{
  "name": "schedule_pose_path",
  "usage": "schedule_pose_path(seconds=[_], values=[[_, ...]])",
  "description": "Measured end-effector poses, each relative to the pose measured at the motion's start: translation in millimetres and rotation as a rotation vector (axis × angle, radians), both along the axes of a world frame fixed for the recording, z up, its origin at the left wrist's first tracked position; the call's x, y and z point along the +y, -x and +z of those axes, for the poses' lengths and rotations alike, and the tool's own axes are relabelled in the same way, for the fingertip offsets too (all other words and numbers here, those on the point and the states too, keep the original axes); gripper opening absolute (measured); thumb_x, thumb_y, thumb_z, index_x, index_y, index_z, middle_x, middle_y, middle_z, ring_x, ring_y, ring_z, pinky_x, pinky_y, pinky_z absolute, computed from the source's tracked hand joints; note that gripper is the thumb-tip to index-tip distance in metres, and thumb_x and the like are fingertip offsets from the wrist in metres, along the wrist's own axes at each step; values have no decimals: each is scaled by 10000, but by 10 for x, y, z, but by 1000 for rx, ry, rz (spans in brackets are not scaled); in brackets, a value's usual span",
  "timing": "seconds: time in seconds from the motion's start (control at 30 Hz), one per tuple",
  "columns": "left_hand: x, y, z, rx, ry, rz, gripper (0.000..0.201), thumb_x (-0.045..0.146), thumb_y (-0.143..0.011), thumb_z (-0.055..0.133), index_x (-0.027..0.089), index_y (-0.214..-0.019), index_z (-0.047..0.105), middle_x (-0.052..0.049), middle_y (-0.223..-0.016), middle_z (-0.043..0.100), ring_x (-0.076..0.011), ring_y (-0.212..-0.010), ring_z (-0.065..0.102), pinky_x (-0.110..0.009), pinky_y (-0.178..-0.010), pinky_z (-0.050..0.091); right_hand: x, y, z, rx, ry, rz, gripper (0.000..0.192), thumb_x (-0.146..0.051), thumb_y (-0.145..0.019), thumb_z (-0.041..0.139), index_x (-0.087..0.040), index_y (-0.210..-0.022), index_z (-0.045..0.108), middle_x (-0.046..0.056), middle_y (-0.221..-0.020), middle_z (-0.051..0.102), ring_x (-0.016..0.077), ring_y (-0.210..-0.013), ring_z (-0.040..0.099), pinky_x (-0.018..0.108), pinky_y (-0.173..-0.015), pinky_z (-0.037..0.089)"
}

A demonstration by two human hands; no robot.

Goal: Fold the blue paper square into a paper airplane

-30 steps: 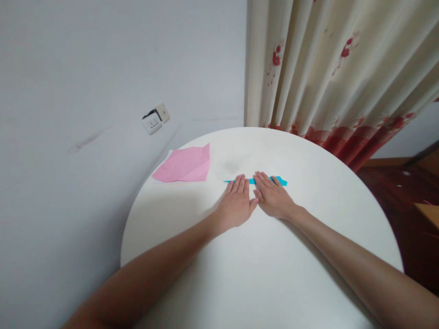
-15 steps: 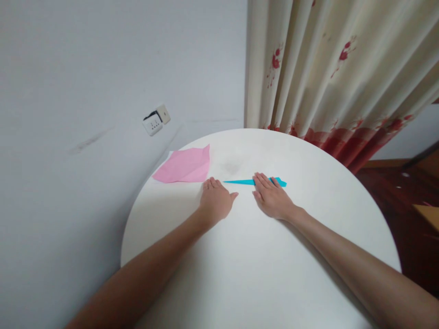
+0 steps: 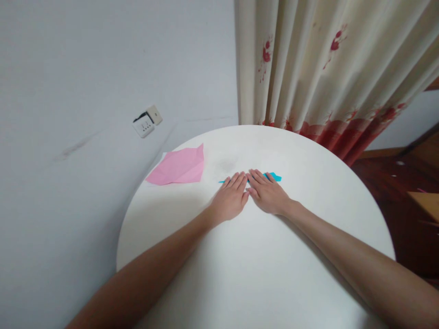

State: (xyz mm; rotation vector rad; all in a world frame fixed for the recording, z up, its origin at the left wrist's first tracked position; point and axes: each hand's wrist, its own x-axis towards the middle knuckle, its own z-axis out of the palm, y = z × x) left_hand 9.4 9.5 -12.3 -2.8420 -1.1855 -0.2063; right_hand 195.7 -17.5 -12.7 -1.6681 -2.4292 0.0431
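A narrow folded strip of blue paper [image 3: 275, 177] lies flat on the white round table. Its thin pointed end sticks out at the left, its wider end at the right; the middle is hidden under my hands. My left hand [image 3: 230, 196] rests flat over the pointed part, fingers stretched out. Flat on the wider part lies my right hand [image 3: 267, 192], its fingers also straight. The two hands almost meet at the thumbs and fingertips.
A creased pink sheet of paper [image 3: 180, 165], with white paper peeking from beneath, lies at the left of the table [image 3: 219, 274]. A wall with a socket [image 3: 143, 125] borders the left side. A patterned curtain [image 3: 308, 68] hangs behind.
My left hand has moved right, from beside the pink paper onto the pointed part of the blue paper. My right hand stays on the blue paper. The view has shifted slightly.
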Motion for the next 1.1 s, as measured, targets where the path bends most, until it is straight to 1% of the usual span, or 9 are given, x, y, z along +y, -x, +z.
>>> schedule_pose_path(seconds=[0.17, 0.37, 0.47, 0.57, 0.63, 0.7, 0.9, 1.0, 1.1], values=[[-9, -7, 28, -8, -2, 18, 587, 370, -1049, 327, 59, -1547, 335, -160, -1645, 281, -278, -1533, 252, -477, -1242, 249, 52, -114, 4, 10, 19, -70, 638, -437, -1056, 197, -92, -1582, 306, 133, -1657, 253, 269, -1541, 208, 551, -1230, 194], [3, -12, 33, -8, 9, 20, 582, 371, -1049, 330, 65, -1543, 344, -148, -1650, 272, -276, -1534, 250, -482, -1242, 248, 201, -506, 26, 55, 86, -442, 638, -421, -1058, 209, -41, -1561, 308, 199, -1645, 270, 320, -1537, 206, 598, -1210, 199], [3, -12, 23, -15, 10, 23, 583, 373, -1047, 328, 75, -1548, 340, -141, -1652, 269, -273, -1533, 251, -480, -1243, 246, 208, -474, 64, 84, -24, -549, 644, -387, -1063, 183, 21, -1550, 290, 246, -1631, 272, 336, -1538, 189, 578, -1213, 198], [-5, -14, 9, -25, 2, 24, 581, 371, -1045, 323, 84, -1550, 343, -140, -1648, 278, -267, -1532, 257, -472, -1244, 240, 123, -219, 82, 84, -143, -392, 628, -338, -1059, 168, 26, -1563, 265, 215, -1647, 249, 306, -1550, 154, 547, -1235, 157], [-8, -16, 4, -28, -7, 26, 576, 358, -1046, 307, 84, -1551, 344, -140, -1644, 288, -260, -1531, 260, -468, -1245, 234, 40, -28, 71, 70, -98, -197, 613, -338, -1055, 194, -18, -1568, 297, 170, -1656, 249, 283, -1548, 173, 518, -1238, 185], [-7, -19, 6, -20, -9, 28, 577, 343, -1046, 286, 73, -1555, 334, -142, -1643, 289, -255, -1532, 259, -465, -1246, 230, -30, 100, 53, 45, -30, -88, 606, -329, -1049, 215, -29, -1567, 314, 159, -1651, 267, 274, -1544, 195, 510, -1236, 202], [-22, -14, 77, 59, -7, 30, 592, 350, -1051, 280, 64, -1568, 307, -139, -1654, 255, -265, -1535, 248, -471, -1234, 250, -78, 109, 53, 38, 16, -79, 606, -335, -1049, 225, -30, -1561, 332, 158, -1645, 279, 273, -1538, 218, 503, -1231, 213], [-75, -1, 140, 99, -14, 79, 613, 418, -1061, 281, 72, -1564, 325, -152, -1647, 271, -281, -1528, 267, -476, -1223, 268, -75, 91, 65, 38, 11, -72, 600, -326, -1048, 238, -29, -1561, 335, 158, -1647, 278, 277, -1539, 213, 496, -1234, 202], [-138, 24, 201, 158, -14, 161, 696, 505, -1055, 282, 16, -1547, 340, -207, -1628, 286, -308, -1516, 290, -476, -1221, 262, -77, 94, 67, 37, 19, -70, 600, -329, -1047, 253, -34, -1564, 326, 158, -1650, 268, 280, -1540, 210, 497, -1233, 200]])
